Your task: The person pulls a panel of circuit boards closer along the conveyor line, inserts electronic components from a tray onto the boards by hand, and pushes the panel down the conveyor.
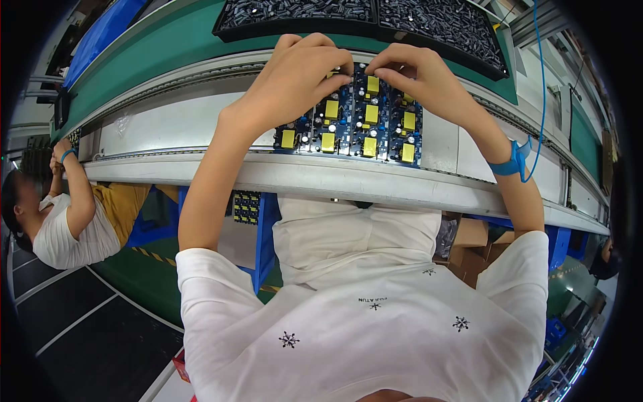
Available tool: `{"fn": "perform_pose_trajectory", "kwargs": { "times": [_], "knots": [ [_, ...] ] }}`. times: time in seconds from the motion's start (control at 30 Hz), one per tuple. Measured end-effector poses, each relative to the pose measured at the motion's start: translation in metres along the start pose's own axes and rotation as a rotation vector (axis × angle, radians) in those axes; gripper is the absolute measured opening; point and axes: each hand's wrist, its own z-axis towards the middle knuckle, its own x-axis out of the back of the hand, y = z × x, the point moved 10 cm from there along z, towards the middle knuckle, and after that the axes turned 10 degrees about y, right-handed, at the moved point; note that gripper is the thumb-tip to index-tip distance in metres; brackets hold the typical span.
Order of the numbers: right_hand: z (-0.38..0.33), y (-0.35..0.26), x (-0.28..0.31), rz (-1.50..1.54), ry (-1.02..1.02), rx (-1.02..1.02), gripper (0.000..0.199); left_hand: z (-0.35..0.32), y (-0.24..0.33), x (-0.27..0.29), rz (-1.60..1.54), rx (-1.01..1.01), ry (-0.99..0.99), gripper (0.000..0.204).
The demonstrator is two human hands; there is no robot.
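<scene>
A dark blue circuit board panel (pixel 355 127) lies on the conveyor rails in front of me, filled with yellow block-shaped parts, capacitors and other small components. Over its far left part is my left hand (pixel 301 77), thumb and index finger closed together at the board. My right hand (pixel 418 77) is bent over the far right part, its thumb and fingertips also drawn together. Whatever either pinch holds is too small or hidden to make out. Part of the panel's far edge is covered by my hands.
Beyond the conveyor, two black trays (pixel 295 30) hold many small dark cylindrical parts. A blue cord (pixel 541 87) runs up from the blue band (pixel 514 161) on my right wrist. The metal conveyor rail (pixel 321 177) crosses before my body. Another person (pixel 80 221) works at the far left.
</scene>
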Motion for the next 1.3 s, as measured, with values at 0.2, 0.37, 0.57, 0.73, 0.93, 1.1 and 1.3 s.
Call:
{"fn": "perform_pose_trajectory", "kwargs": {
  "times": [0.2, 0.37, 0.57, 0.73, 0.93, 1.1, 1.3],
  "knots": [
    [-0.002, -0.006, 0.002, 0.012, -0.005, 0.014, 0.017, 0.000, -0.017, -0.003, -0.120, 0.202, -0.044, 0.015],
    [-0.004, -0.005, 0.004, 0.003, 0.013, 0.015, 0.017, -0.007, -0.019, 0.002, -0.207, 0.247, 0.042, 0.017],
    [-0.006, -0.009, 0.011, 0.030, 0.086, 0.076, 0.016, -0.006, -0.027, -0.005, -0.203, 0.368, -0.015, 0.015],
    [-0.008, -0.001, 0.008, 0.008, 0.021, 0.023, 0.017, -0.003, -0.022, -0.002, -0.067, 0.267, 0.014, 0.013],
    [-0.010, 0.006, 0.008, -0.021, 0.027, 0.021, 0.017, 0.011, -0.003, -0.008, 0.128, 0.033, -0.063, 0.010],
    [-0.010, 0.007, 0.007, -0.044, 0.021, 0.028, 0.018, 0.013, 0.027, 0.016, -0.055, -0.417, 0.258, 0.010],
    [-0.011, 0.007, 0.006, -0.052, 0.024, 0.043, 0.018, 0.026, -0.009, -0.017, -0.111, 0.002, -0.126, 0.012]
  ]
}}
